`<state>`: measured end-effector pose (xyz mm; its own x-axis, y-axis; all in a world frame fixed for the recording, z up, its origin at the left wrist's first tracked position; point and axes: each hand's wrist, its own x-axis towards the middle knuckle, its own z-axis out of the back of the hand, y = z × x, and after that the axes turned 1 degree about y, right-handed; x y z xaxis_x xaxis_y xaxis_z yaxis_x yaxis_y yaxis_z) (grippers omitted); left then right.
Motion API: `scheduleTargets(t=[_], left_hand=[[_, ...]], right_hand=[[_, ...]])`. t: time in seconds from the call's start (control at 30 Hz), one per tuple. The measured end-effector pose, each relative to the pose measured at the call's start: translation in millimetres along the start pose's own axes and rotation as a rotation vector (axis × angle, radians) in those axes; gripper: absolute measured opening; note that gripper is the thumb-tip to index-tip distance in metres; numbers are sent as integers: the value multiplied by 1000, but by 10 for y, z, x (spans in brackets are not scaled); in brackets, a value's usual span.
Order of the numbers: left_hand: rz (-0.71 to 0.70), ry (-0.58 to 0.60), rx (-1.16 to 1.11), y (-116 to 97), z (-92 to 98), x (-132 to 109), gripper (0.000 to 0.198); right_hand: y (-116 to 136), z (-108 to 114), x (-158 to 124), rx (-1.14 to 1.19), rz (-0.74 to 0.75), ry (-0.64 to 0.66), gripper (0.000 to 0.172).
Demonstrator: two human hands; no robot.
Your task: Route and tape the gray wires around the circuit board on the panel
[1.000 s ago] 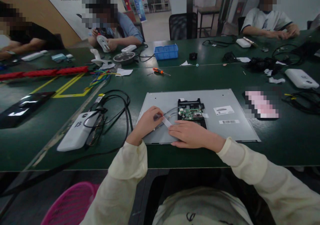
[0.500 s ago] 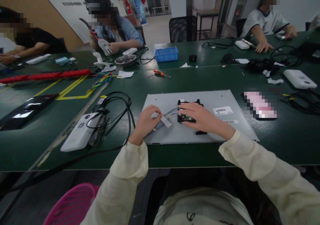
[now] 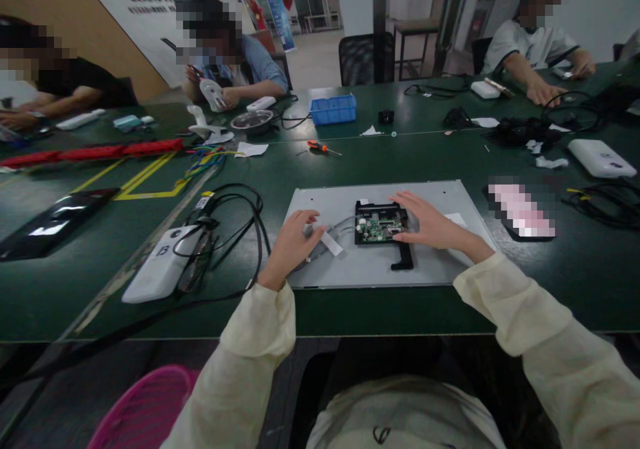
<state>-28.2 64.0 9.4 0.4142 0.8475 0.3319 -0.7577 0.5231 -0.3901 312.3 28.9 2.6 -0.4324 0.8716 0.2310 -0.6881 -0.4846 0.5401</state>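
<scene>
- Head view: our left hand (image 3: 294, 244) curls at the white strip (image 3: 333, 244), pinching or not, we cannot tell.
- Our right hand's (image 3: 433, 224) grip gapes, seemingly empty, by the circuit board (image 3: 376, 230).
- Panel (image 3: 350, 273) near worktop's (image 3: 380, 312) front edge; cables (image 3: 345, 223) already reach board, strip seemingly not flattened.

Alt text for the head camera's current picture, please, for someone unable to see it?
A person's left hand is by a white strip, the right hand spread beside a circuit board, over a grey panel on a green table.

Panel (image 3: 355, 270) looks like smooth matt metal, frame (image 3: 405, 256) seems dull plastic, sleeves (image 3: 520, 309) are wrinkly cloth, desk (image 3: 400, 159) is kinda glossy.
</scene>
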Motion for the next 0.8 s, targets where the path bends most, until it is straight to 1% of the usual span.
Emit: scheduleTargets(t=[0.03, 0.1, 0.2, 0.27, 0.3, 0.37, 0.43, 0.5, 0.63, 0.8], left_hand=[[1, 17, 5, 8, -6, -1, 28], [0, 43, 17, 11, -8, -1, 29], [2, 56, 28, -6, 3, 4, 30], [11, 61, 27, -17, 11, 5, 30], [15, 65, 27, -21, 15, 6, 30], [21, 72, 27, -26, 20, 7, 29], [22, 83, 30, -31, 25, 10, 27], [25, 94, 34, -41, 31, 16, 26], [21, 109, 41, -65, 39, 28, 26], [11, 116, 60, -61, 33, 33, 25]], right_hand=[[-3, 25, -1, 9, -6, -8, 79], [-30, 87, -6, 25, -32, -40, 64], [-103, 182, -27, 33, -114, -164, 37], [-142, 228, -46, 36, -168, -220, 27], [-151, 243, -55, 41, -186, -210, 24], [-148, 256, -73, 51, -202, -134, 22], [-123, 250, -85, 55, -206, -42, 22], [-91, 232, -92, 52, -207, 20, 25], [-41, 179, -95, 30, -209, 61, 27], [-25, 133, -80, 52, -210, 93, 20]])
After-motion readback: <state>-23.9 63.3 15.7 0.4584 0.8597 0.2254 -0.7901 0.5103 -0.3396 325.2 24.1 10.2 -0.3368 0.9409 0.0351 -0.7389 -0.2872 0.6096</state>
